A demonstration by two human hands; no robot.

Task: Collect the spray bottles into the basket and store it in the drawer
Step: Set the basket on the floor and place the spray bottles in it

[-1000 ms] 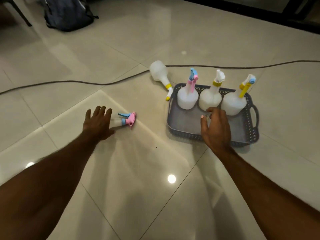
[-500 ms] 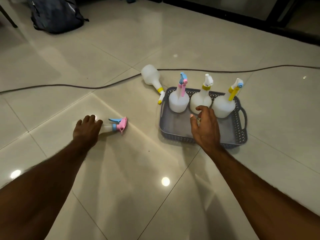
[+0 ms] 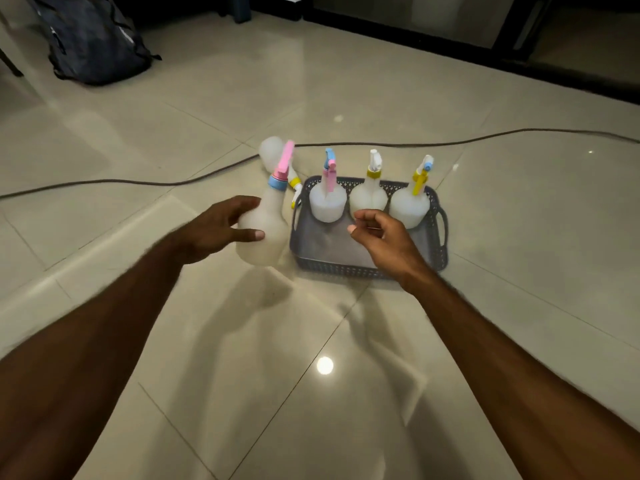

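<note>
My left hand (image 3: 221, 230) grips a white spray bottle with a pink and blue head (image 3: 266, 226), held upright just left of the grey basket (image 3: 367, 265). Three white spray bottles stand along the basket's far side: one with a pink trigger (image 3: 327, 202), one with a white nozzle and yellow collar (image 3: 369, 199), one with a yellow trigger (image 3: 410, 206). My right hand (image 3: 384, 237) hovers over the basket's near part, fingers loosely curled, holding nothing. Another white bottle with a yellow collar (image 3: 273, 154) lies on the floor behind the held one.
A dark cable (image 3: 450, 142) runs across the tiled floor behind the basket. A dark backpack (image 3: 93, 43) sits at the far left. Dark furniture and a glass door line the back edge.
My left hand has picked the pink-headed bottle off the floor and carried it right, up to the basket's left side. My right hand has lifted slightly over the basket.
</note>
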